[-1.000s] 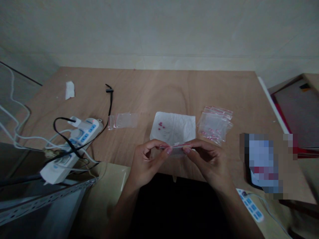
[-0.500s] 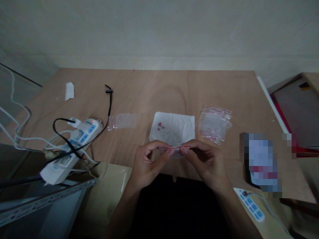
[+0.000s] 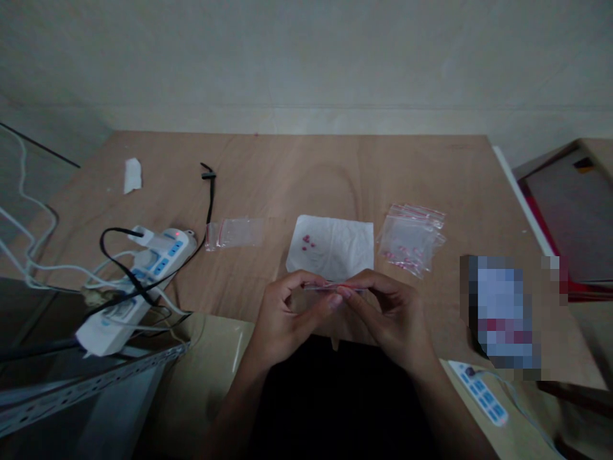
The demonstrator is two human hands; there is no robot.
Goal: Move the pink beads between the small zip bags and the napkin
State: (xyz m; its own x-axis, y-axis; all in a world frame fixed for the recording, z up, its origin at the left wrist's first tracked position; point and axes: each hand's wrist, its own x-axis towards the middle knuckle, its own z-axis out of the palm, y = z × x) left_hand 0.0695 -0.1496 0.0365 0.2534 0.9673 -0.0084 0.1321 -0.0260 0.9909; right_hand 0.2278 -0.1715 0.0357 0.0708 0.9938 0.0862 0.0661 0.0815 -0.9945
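Between my two hands is a small clear zip bag (image 3: 313, 287) with a red line along its top edge. My left hand (image 3: 287, 316) pinches one side of it between thumb and fingers. On the other side my right hand (image 3: 395, 313) pinches the same edge, its thumb close to the left thumb. Most of the bag is hidden by my fingers. Just beyond lies a white paper sheet (image 3: 338, 246) with several small red pieces (image 3: 306, 243) on its left part. To the right rests a pile of clear zip bags (image 3: 412, 236) with small red pieces inside.
Flat on the table (image 3: 287, 172) at left are clear zip bags (image 3: 234, 233) without visible contents. A white power strip (image 3: 143, 281) with tangled cords covers the left edge. A blurred-out object (image 3: 502, 313) sits at right, above another power strip (image 3: 479, 393).
My right hand has shifted slightly left along the bag's edge, and its thumb now sits nearer the left thumb. Nothing else on the table has moved.
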